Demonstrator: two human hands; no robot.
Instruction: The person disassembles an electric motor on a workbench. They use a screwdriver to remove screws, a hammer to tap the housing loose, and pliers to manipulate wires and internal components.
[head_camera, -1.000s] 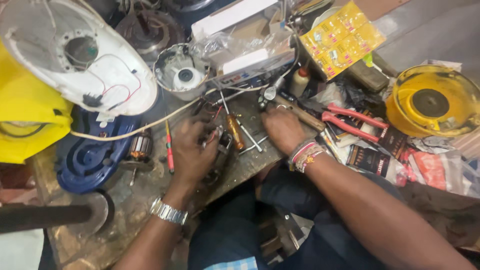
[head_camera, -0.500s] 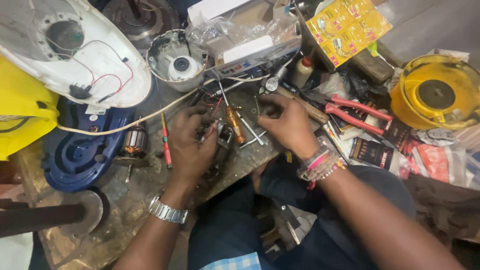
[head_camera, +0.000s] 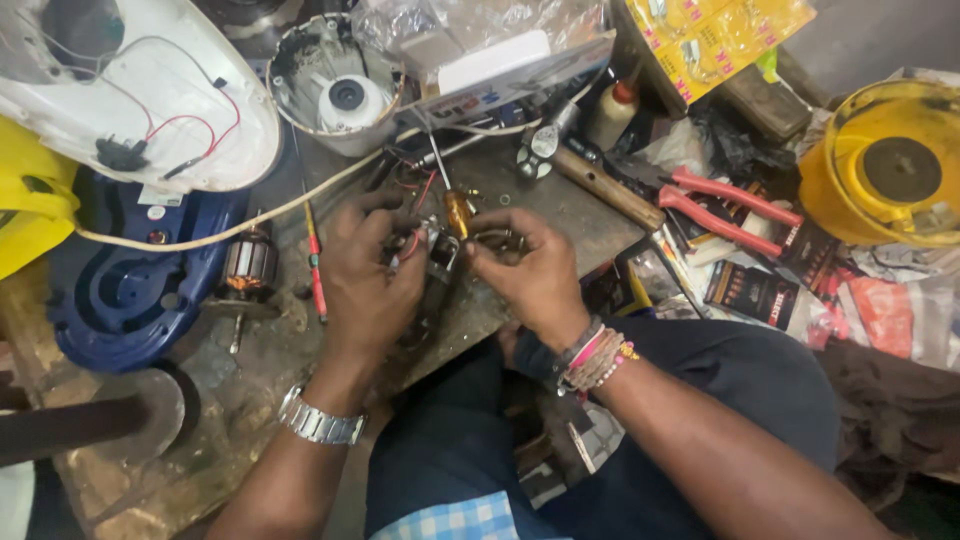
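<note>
At the centre of the frame both hands meet over a small motor part (head_camera: 437, 250) with red wires, resting on the worn tabletop (head_camera: 250, 400). The left hand (head_camera: 368, 275) curls around it from the left, fingers closed on its body; the right hand (head_camera: 530, 270) pinches its right side, just below the amber-handled screwdriver (head_camera: 455, 205) that lies touching the part. The part looks small, stiff and metal — light enough for fingertips, but its thin wires seem fragile, so the solid body is the place to grip, not the leads. A wound armature (head_camera: 248, 268) lies left of the hands, a hammer (head_camera: 590, 175) and red pliers (head_camera: 725, 205) to the upper right, and a yellow housing (head_camera: 890, 165) at far right.
</note>
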